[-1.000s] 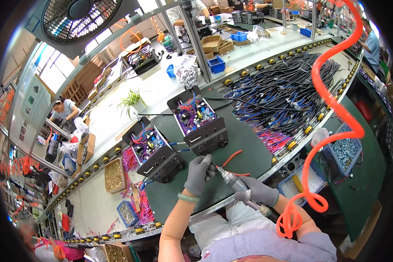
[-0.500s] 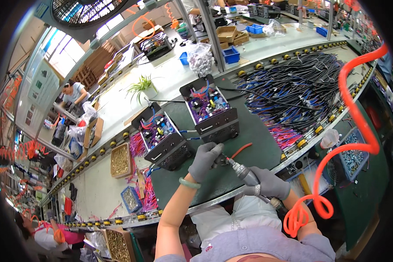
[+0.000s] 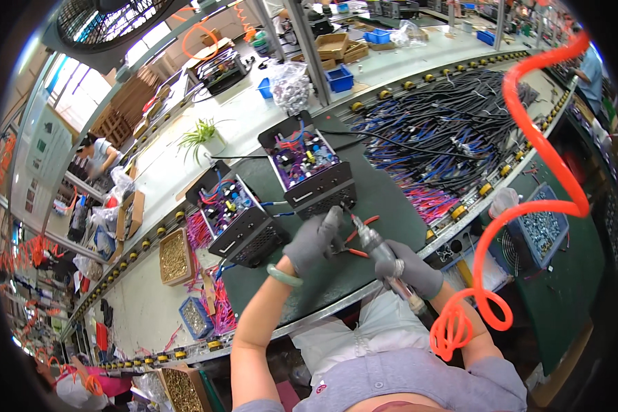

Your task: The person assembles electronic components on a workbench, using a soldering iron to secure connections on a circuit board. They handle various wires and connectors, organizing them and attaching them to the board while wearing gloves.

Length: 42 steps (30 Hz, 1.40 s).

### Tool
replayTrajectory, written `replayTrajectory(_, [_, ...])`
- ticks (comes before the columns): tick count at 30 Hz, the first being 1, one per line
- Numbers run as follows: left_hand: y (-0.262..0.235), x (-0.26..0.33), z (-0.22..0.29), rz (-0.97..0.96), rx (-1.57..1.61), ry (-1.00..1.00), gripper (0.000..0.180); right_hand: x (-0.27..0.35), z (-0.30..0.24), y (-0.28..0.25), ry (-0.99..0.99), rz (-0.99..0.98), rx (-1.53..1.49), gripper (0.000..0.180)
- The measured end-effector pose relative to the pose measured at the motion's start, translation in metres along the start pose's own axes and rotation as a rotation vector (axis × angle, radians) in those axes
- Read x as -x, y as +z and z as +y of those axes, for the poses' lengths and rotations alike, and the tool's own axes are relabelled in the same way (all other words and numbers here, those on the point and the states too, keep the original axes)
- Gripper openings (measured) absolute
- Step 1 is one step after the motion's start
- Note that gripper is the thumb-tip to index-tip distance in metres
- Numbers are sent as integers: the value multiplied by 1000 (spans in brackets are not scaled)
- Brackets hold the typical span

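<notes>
Gripped in my gloved right hand (image 3: 416,270) is an air screwdriver (image 3: 375,246), its tip slanting up and left toward the lower right part of a black metal case (image 3: 310,173). This open-topped case holds a purple circuit board. My gloved left hand (image 3: 314,240) is closed just in front of its perforated panel, fingers pinched together; what they hold is hidden. A second similar case (image 3: 235,216) stands to the left, joined by blue wires. Red-handled pliers (image 3: 357,253) lie on the green mat (image 3: 309,292), partly hidden between my hands.
A coiled orange air hose (image 3: 484,275) loops past my right arm. Black cable bundles (image 3: 446,117) lie at the right. On the left are a box of brass-coloured screws (image 3: 176,257) and a blue bin of small metal parts (image 3: 196,318). A potted plant (image 3: 213,143) stands behind.
My left hand has moved from the screwdriver tip to the panel of the right-hand case. The screwdriver now points more steeply toward that case. The whole view has shifted slightly.
</notes>
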<state>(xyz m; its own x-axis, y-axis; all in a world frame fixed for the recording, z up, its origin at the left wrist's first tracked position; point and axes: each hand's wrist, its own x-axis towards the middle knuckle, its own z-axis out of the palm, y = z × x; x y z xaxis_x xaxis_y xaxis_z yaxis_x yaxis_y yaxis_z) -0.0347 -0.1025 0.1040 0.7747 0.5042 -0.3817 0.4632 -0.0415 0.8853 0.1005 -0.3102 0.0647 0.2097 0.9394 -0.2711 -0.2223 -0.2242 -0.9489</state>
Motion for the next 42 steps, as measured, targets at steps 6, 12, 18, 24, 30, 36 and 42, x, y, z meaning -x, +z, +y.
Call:
replayTrajectory(6, [-14, -68, 60, 640, -992, 708, 41, -18, -12, -9, 6, 159, -140, 49])
replayTrajectory(12, [-27, -130, 95, 40, -1245, 495, 54, -36, -10, -9, -8, 126, -196, 47])
replayTrajectory(18, [-28, -147, 107, -265, -1339, 232, 65, -32, -22, -4, 31, 103, -163, 47])
replayTrajectory(24, [-25, -137, 109, -241, -1253, 289, 65, -42, -15, -1, 20, 87, -146, 55])
replayTrajectory(30, [-27, -139, 102, -157, -1183, 286, 62, -40, -15, -3, 23, 97, -155, 61])
replayTrajectory(36, [-14, -114, 88, 555, -1097, 1354, 29, -14, -18, -11, 28, 55, -142, 64])
replayTrajectory(42, [24, -35, 11, 235, 411, 215, 23, 14, -19, -22, 77, -68, -144, 74])
